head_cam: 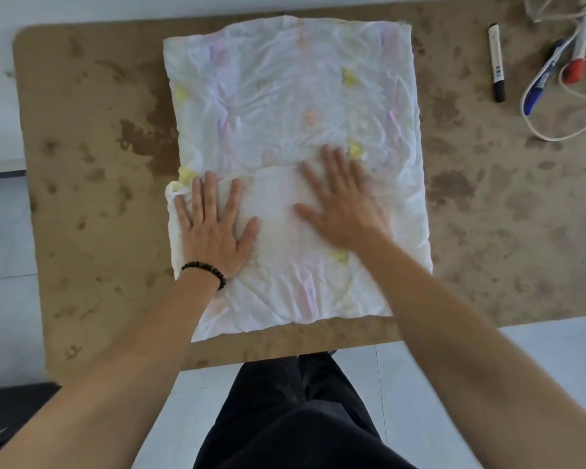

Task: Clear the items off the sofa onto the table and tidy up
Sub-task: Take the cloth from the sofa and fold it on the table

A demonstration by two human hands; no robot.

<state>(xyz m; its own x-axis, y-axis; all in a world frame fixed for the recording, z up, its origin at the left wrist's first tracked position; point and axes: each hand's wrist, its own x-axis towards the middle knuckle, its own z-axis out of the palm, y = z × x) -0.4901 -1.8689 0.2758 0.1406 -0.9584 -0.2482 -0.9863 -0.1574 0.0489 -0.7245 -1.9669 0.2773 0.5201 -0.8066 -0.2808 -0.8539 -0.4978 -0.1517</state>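
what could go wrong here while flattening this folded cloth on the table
1. The cloth bunches at its left edge beside the left hand; pressing may set a lumpy, uneven fold.
2. The folded flap under the right hand may lift open once the flat hands let go.
3. The black marker and looped cable lie on the table nearby; a wide sweep could knock them.
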